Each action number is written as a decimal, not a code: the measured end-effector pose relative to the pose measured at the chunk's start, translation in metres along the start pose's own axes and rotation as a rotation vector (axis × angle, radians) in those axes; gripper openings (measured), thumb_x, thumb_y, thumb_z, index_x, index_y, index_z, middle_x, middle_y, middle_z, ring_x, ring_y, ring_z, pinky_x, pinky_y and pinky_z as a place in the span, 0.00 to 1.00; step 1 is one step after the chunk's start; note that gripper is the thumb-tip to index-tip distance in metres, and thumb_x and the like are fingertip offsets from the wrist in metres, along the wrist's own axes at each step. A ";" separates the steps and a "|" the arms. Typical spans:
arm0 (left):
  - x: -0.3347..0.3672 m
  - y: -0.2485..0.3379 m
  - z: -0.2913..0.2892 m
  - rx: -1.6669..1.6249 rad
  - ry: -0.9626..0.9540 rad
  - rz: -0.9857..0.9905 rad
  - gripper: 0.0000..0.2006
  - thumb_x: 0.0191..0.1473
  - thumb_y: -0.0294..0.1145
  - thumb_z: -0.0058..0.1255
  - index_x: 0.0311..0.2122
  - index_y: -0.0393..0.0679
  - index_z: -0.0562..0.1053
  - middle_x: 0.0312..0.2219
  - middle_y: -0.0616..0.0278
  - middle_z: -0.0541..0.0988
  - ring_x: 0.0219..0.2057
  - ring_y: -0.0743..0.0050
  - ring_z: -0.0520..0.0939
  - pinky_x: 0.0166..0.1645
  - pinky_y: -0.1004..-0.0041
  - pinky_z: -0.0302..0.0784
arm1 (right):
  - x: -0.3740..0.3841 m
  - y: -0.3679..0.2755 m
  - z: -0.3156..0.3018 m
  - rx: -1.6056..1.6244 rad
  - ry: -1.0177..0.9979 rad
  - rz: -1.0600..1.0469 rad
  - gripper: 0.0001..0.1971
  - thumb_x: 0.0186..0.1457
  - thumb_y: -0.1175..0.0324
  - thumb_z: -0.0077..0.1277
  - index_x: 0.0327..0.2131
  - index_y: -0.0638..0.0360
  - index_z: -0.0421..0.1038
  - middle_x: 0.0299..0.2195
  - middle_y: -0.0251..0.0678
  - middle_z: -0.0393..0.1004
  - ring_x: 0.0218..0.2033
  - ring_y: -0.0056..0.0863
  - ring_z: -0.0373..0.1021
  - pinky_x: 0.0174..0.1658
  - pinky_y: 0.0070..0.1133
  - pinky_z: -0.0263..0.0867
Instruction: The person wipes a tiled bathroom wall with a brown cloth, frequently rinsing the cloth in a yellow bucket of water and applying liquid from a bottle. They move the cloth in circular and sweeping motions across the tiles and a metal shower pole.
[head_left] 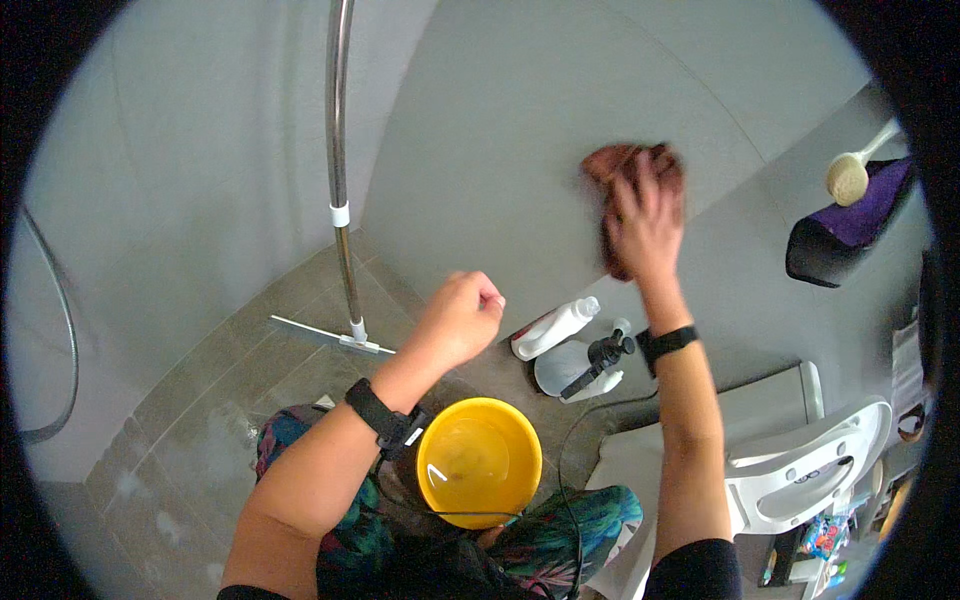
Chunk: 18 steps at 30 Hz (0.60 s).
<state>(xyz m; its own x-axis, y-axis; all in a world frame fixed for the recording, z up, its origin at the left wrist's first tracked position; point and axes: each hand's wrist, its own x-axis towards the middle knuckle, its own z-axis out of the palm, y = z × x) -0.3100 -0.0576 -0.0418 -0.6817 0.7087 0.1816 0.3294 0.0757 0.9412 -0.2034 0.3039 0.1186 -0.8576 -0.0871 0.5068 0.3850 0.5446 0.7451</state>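
My right hand (648, 215) presses a reddish-brown cloth (616, 240) flat against the grey wall panel (510, 130), its fingers spread over the fabric and blurred by motion. Closed into a loose fist, my left hand (465, 315) hovers in front of the wall's lower part, and nothing shows in it. Below it, between my knees, stands a yellow bucket (530, 440) holding some clear liquid. A white bottle (556, 328) and a translucent pump spray bottle (570, 368) with a black head stand on the floor between my arms.
A squeegee with a metal pole (340, 120) leans upright at the left, blade on the tiled floor (220, 390). A white folding step stool or chair (810, 470) is at the lower right. A brush (850, 178) lies by a purple-and-black item (850, 230). A shower hose (70, 340) hangs far left.
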 end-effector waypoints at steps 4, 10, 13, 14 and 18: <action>-0.004 0.000 0.028 -0.004 -0.027 0.075 0.10 0.79 0.36 0.73 0.49 0.40 0.89 0.48 0.44 0.92 0.52 0.37 0.93 0.61 0.45 0.91 | -0.128 -0.109 0.074 0.069 -0.241 -0.240 0.35 0.76 0.49 0.66 0.83 0.38 0.83 0.94 0.36 0.66 0.93 0.51 0.63 1.00 0.58 0.47; -0.007 0.014 0.037 0.009 -0.069 0.092 0.09 0.77 0.35 0.73 0.49 0.41 0.87 0.49 0.43 0.91 0.54 0.32 0.93 0.63 0.44 0.91 | -0.203 -0.229 0.096 0.256 -0.498 -0.370 0.34 0.80 0.53 0.57 0.85 0.41 0.83 0.90 0.26 0.72 0.93 0.34 0.62 1.02 0.47 0.39; -0.009 0.023 0.052 0.009 -0.137 0.105 0.09 0.78 0.37 0.72 0.51 0.42 0.87 0.51 0.43 0.91 0.54 0.31 0.94 0.60 0.41 0.92 | -0.180 -0.196 0.095 0.260 -0.400 -0.326 0.32 0.78 0.53 0.59 0.80 0.41 0.87 0.90 0.26 0.73 0.91 0.36 0.64 1.01 0.49 0.42; -0.010 0.022 0.055 0.020 -0.153 0.093 0.09 0.78 0.37 0.71 0.51 0.43 0.87 0.51 0.44 0.91 0.54 0.30 0.94 0.60 0.40 0.92 | -0.163 -0.179 0.088 0.239 -0.360 -0.339 0.29 0.76 0.53 0.61 0.75 0.41 0.90 0.90 0.26 0.74 0.90 0.37 0.67 1.00 0.52 0.45; -0.011 0.018 0.063 0.017 -0.191 0.115 0.09 0.78 0.37 0.71 0.51 0.43 0.87 0.52 0.44 0.90 0.53 0.30 0.94 0.59 0.39 0.92 | -0.057 -0.076 0.054 0.161 -0.191 -0.245 0.31 0.75 0.49 0.64 0.76 0.40 0.89 0.90 0.32 0.73 0.90 0.45 0.65 0.98 0.55 0.49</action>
<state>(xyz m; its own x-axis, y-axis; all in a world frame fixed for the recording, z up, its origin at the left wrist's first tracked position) -0.2557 -0.0202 -0.0451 -0.5038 0.8330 0.2288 0.4100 -0.0026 0.9121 -0.2027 0.3127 0.0097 -0.9722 -0.0821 0.2194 0.1138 0.6528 0.7489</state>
